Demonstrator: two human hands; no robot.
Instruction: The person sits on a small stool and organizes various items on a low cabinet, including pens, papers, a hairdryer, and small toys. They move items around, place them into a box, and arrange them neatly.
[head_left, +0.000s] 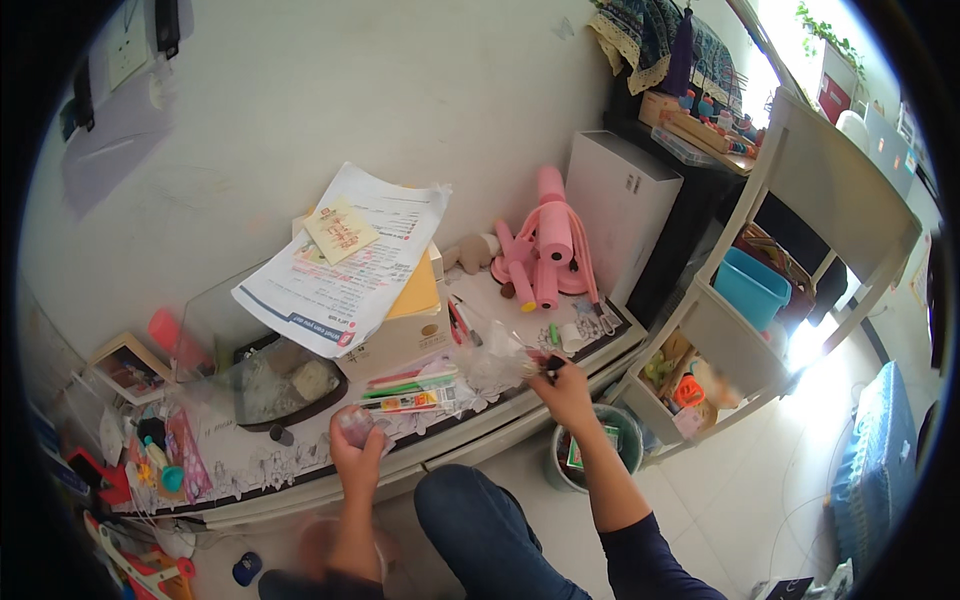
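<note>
My left hand (352, 461) is closed around a crumpled, pinkish translucent plastic wrapper (355, 427) in front of the cabinet's edge. To the right, my right hand (566, 394) pinches a small dark item (553, 364) whose kind is unclear. A clear plastic bag (491, 351) lies beside those fingertips, partly blurred. Between my hands, several pens and pencils (412, 386) and a packaged pen pack (416, 400) rest on the floral cabinet top (277, 463). A green marker cap (554, 334) and a white cylinder (572, 337) stand just beyond my right hand.
Printed sheets (352, 277) lie on a cardboard box (397, 349). Behind are a pink foam-padded exerciser (555, 232) and a white box (619, 202). A glass-sided tank (289, 382) stands left. Below my right arm is a waste bin (559, 457), beside a shelf rack (709, 315).
</note>
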